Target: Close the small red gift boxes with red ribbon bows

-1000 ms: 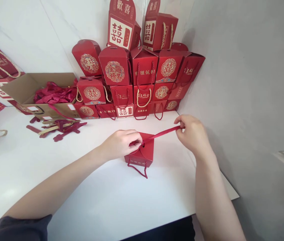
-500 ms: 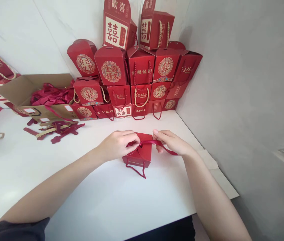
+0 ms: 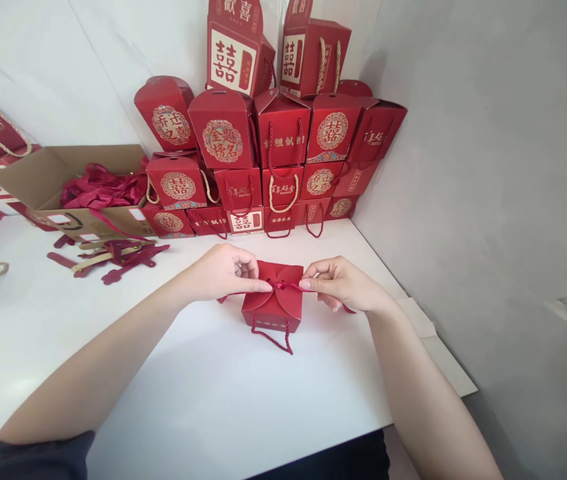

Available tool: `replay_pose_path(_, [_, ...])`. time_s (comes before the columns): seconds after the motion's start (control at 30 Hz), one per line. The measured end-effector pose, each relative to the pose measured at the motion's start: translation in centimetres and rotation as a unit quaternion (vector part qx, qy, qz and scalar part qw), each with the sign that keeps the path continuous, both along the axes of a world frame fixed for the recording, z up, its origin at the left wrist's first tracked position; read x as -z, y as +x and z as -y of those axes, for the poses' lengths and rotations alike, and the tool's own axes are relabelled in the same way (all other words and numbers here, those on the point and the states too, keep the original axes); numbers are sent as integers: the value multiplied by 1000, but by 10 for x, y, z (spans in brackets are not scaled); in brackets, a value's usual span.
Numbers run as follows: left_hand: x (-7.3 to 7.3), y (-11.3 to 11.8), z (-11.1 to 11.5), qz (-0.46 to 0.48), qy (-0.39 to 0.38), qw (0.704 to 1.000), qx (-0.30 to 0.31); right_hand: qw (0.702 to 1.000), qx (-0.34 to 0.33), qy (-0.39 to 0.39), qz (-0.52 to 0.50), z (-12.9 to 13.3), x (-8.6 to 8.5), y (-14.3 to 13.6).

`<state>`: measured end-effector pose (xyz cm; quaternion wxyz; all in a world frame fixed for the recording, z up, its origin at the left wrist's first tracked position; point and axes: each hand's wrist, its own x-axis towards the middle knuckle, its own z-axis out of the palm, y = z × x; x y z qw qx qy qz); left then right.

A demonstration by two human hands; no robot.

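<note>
A: What has moved over the last half second?

B: The left hand [image 3: 228, 272] has drawn back a little to the left, and the right hand [image 3: 338, 283] has brought its fingertips down onto the red ribbon [image 3: 291, 286]. The small red box [image 3: 271, 315] has barely shifted.

A: Are both hands gripping?

B: Yes, each pinches the ribbon between thumb and fingers, one on either side of a small knot or twist (too small to tell which) above the box's top flaps. Ribbon also shows beyond each hand.

A: Where is the box?

B: Upright on the white table [image 3: 203, 393], between the hands, its red cord handle [image 3: 289, 347] drooping on the near side.

A: And behind?

B: Stacked red boxes [image 3: 281, 143] against the wall. To their left, an open carton [image 3: 108, 223] holds a heap of ribbons [image 3: 101, 190], with flat strips [image 3: 126, 262] lying just in front.
</note>
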<state>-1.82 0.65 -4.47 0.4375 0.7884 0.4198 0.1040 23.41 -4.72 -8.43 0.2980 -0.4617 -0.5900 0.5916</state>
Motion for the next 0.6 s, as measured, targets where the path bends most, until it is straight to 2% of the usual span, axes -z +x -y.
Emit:
replay_pose_path(0.17, [4, -8, -12, 15, -61, 996, 56, 999, -18, 30, -8, -2, 2, -1])
replay_pose_path(0.33, [9, -11, -20, 49, -87, 994, 55, 998, -28, 59, 7, -3, 0, 6])
replay_pose_path(0.6, [9, -16, -29, -26, -80, 993, 88, 996, -43, 48, 67, -5, 3, 18])
